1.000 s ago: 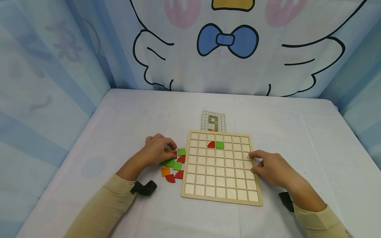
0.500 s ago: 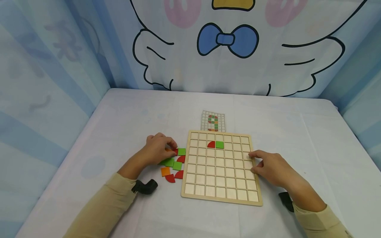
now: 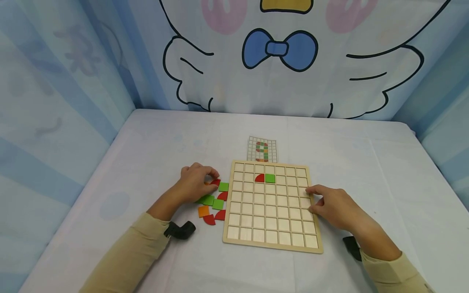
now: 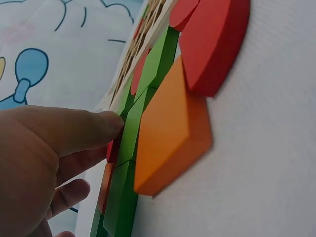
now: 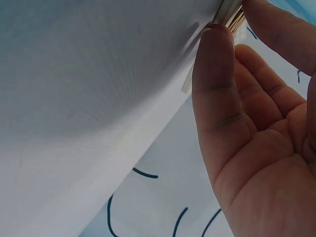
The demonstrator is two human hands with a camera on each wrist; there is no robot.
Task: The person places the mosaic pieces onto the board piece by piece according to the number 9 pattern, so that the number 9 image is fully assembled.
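My left hand (image 3: 196,183) pinches a red quarter-circle tile (image 3: 216,182) between thumb and index finger, just left of the wooden grid board (image 3: 272,248). The left wrist view shows the thumb over that red tile (image 4: 113,152), which is partly hidden. Around it lie green square tiles (image 3: 218,204), an orange square tile (image 3: 203,211) and more red quarter-circle tiles (image 3: 209,219). On the board, a red quarter-circle tile (image 3: 260,178) sits beside a green square tile (image 3: 270,178). My right hand (image 3: 335,205) holds the board's right edge between thumb and index finger.
A small pattern card (image 3: 262,149) with a coloured figure lies behind the board, its near end touching or under the board's far edge. White cloth covers the table (image 3: 348,150). A printed curtain (image 3: 278,89) hangs behind it.
The left hand has shifted very slightly toward the board, and more of the red tile now shows at its fingertips. My right hand and the board stay in place.
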